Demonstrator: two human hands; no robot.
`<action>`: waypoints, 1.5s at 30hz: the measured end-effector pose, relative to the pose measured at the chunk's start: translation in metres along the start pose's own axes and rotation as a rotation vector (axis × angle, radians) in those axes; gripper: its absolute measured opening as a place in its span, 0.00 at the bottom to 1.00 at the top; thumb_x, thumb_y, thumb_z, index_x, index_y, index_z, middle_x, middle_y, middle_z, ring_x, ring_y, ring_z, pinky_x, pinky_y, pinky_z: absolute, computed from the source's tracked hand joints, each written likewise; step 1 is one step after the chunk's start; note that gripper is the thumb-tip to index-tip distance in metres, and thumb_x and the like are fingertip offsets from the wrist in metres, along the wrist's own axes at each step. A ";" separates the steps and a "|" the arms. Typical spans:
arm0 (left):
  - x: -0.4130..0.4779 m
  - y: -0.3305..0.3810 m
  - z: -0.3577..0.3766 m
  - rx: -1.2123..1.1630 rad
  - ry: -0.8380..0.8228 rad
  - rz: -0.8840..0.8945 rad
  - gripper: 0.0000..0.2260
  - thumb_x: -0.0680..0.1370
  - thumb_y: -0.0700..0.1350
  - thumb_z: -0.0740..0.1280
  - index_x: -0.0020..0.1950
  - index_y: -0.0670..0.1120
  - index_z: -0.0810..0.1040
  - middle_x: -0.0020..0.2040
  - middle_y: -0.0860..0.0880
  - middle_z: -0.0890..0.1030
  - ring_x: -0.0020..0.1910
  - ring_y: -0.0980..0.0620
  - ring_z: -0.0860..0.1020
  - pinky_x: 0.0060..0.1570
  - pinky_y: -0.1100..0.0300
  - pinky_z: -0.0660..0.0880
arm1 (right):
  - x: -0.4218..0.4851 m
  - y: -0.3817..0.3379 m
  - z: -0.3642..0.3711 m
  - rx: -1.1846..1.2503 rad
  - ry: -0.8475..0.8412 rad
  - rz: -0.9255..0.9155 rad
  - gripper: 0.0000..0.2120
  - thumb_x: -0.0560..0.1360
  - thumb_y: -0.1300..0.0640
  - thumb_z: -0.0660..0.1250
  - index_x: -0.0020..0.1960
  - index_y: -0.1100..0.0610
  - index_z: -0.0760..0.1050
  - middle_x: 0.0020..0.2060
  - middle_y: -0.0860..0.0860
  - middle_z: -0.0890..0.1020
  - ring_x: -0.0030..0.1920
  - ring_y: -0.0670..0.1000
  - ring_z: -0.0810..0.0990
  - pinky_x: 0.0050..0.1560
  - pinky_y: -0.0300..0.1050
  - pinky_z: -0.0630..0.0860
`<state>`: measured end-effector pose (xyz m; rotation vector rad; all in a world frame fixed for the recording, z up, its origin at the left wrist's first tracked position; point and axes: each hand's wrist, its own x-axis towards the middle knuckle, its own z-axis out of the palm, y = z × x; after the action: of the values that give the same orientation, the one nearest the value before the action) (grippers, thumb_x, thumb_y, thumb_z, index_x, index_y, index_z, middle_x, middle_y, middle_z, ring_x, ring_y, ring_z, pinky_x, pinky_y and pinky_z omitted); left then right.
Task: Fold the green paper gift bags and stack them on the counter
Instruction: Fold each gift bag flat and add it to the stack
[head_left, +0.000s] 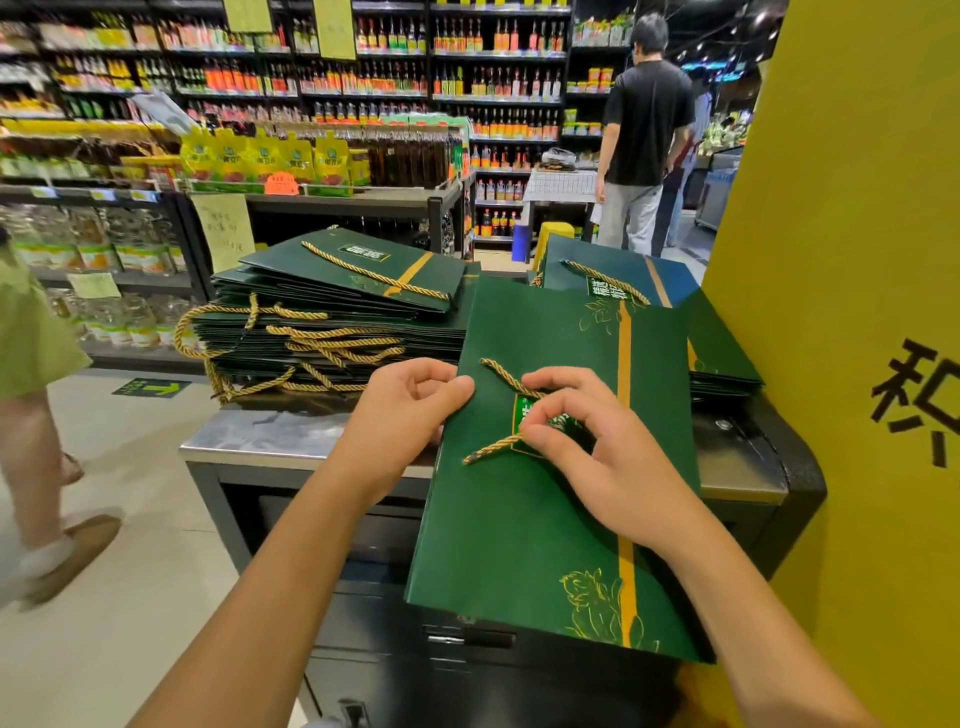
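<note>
holding green bag (519, 545), pinching rope handle (491, 448)

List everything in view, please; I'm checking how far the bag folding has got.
held bag: one, dark green with gold stripe, flat over the counter's front edge
rope handle: one, gold, on the held bag
left stack: many folded bags, green, counter's left
right pile: several bags, green, behind the held bag
counter: one, metal top, under the bags
yellow panel: one, far right
shelves: several, stocked with bottles, background
shopper: one, black shirt, back aisle
passer-by: one, green skirt, far left
left hand: one, grips the held bag's left edge
right hand: one, pinches the rope handle
</note>
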<state>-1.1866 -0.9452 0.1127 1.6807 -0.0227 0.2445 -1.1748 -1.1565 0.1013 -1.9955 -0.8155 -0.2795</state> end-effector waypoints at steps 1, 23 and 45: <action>0.000 0.000 0.000 -0.001 0.008 0.001 0.05 0.82 0.41 0.67 0.53 0.40 0.81 0.47 0.37 0.86 0.43 0.44 0.82 0.46 0.47 0.79 | -0.001 0.001 0.002 -0.032 0.026 -0.027 0.02 0.79 0.55 0.71 0.48 0.49 0.81 0.62 0.39 0.77 0.68 0.45 0.73 0.71 0.57 0.66; -0.013 0.008 0.009 -0.038 0.239 0.148 0.05 0.79 0.39 0.71 0.51 0.41 0.77 0.39 0.39 0.85 0.40 0.47 0.85 0.38 0.52 0.80 | -0.042 0.014 -0.042 -0.100 0.574 0.373 0.11 0.75 0.55 0.76 0.55 0.45 0.81 0.53 0.45 0.80 0.49 0.42 0.77 0.47 0.37 0.72; 0.079 0.090 0.027 0.216 -0.140 0.213 0.25 0.81 0.46 0.70 0.77 0.51 0.70 0.66 0.54 0.78 0.53 0.60 0.82 0.46 0.69 0.79 | 0.063 -0.012 -0.123 -0.254 0.372 0.492 0.26 0.76 0.52 0.73 0.72 0.57 0.74 0.69 0.52 0.76 0.68 0.51 0.74 0.66 0.45 0.69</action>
<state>-1.1198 -0.9733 0.2120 1.9102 -0.2904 0.2972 -1.1195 -1.2275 0.2071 -2.2121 -0.0459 -0.4615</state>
